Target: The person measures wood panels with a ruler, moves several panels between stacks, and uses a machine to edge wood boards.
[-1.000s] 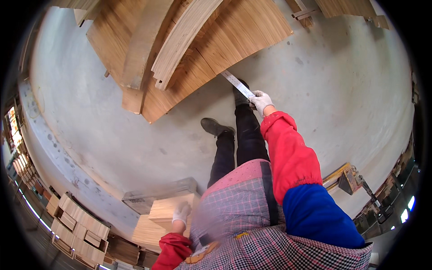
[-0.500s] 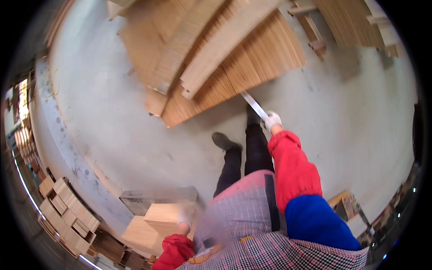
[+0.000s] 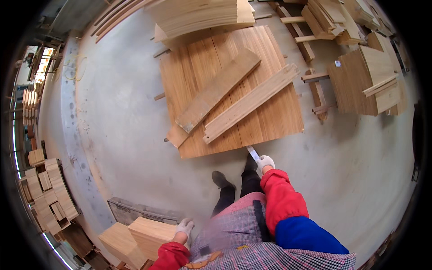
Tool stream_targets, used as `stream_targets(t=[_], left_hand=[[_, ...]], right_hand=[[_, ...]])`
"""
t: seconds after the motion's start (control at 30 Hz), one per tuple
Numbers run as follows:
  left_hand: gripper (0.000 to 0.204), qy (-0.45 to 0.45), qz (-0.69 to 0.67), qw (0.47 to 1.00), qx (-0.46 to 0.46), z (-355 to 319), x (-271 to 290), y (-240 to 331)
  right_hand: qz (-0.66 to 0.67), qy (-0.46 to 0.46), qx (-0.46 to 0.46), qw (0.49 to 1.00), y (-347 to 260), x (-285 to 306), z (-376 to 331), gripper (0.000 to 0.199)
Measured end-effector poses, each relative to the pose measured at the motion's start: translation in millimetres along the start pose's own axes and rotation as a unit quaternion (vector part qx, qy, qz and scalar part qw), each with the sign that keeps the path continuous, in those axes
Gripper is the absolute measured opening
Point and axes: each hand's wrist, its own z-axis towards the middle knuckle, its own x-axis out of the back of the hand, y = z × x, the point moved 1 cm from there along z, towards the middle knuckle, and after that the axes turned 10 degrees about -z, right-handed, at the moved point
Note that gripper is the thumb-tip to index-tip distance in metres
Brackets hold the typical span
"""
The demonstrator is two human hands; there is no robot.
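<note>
In a white glove, my right hand [image 3: 265,162] is closed around one end of a flat whitish strip [image 3: 253,153], whose kind I cannot make out. The strip's far end meets or overlaps the near edge of a wide wooden panel stack [image 3: 265,121] in front of me; contact is not certain. Across the panels lie a broad weathered board [image 3: 220,90] and a narrower pale board [image 3: 252,104], both slanted. My gloved left hand [image 3: 185,226] hangs low beside a pale wooden block stack [image 3: 153,234], fingers loosely apart, nothing visible in it.
Further stacks of wooden panels [image 3: 355,85] rest on timber bearers at the right. Another panel stack [image 3: 198,20] stands beyond the boards. At lower left are a dark grey low slab [image 3: 139,210] and stacked wooden pieces [image 3: 49,191]. My feet are on grey floor.
My view has tilted up, so the panel stack sits lower in the picture and shows more fully. My right hand keeps hold of the strip. My left hand stays beside the block stack.
</note>
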Motion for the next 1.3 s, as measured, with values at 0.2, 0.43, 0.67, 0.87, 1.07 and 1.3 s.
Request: stream_targets(t=[0.2,0.43,0.67,0.87,1.07,1.3], left_hand=[[0.031,0.04,-0.021,0.999,-0.003,-1.1,-20.3,27.6],[0.033,0.026,0.079,0.996,-0.029,3.2,-48.7,58.1],[0.035,0.001,0.224,0.973,-0.056,-14.7,-62.9,145.0],[0.034,0.04,0.225,0.971,-0.065,-3.7,-1.4,123.6],[0.033,0.043,0.208,0.977,-0.024,14.1,62.9,105.8],[0.031,0.061,0.127,0.983,-0.12,103.9,223.5,5.5]], right_hand=[[-0.069,-0.048,0.071,0.994,-30.3,52.1,14.0,0.025],[-0.047,-0.061,0.121,0.99,-31.1,101.4,24.4,0.027],[0.054,-0.103,0.049,0.992,78.8,95.8,35.4,0.032],[0.052,-0.106,-0.063,0.991,154.1,77.7,0.5,0.026],[0.09,-0.113,-0.112,0.983,138.0,45.1,-38.0,0.021],[0.141,-0.072,-0.023,0.987,-8.0,-9.1,-56.6,0.015]])
